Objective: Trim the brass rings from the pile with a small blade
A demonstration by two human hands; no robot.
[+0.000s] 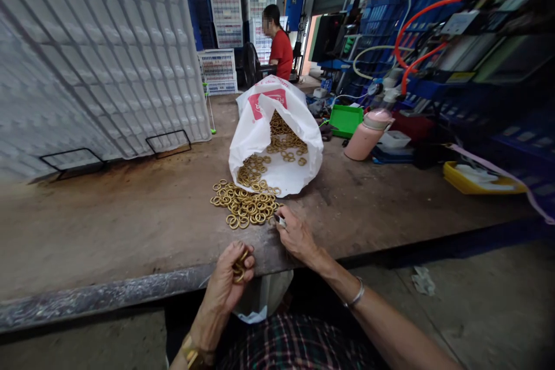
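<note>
Rings (247,205), brass-coloured, lie in a loose pile on the table (151,231), wider from left to right than from front to back. The pile's back edge meets the lip of a white bag (243,147), whose mouth faces the person, with more rings inside. Of the 2 hands, the right hand (298,235) is nearer: its fingertips are at the pile's right front edge, so most of the rings lie to its left and slightly ahead. Whether it touches any is too small to tell. Its fingers are bent in toward the thumb; a small dark and pale bit (281,221) shows at the tips, though I cannot tell if it is held or worn. The left hand (228,274) is by the table's front edge, apart from the pile, which lies ahead and a little to the right; its fingers are curled closed around several rings. Farther out, a green tray (346,121) and a pink bottle (362,140) stand right of the bag, and 1 person in a red shirt (282,53) is beyond it.
</note>
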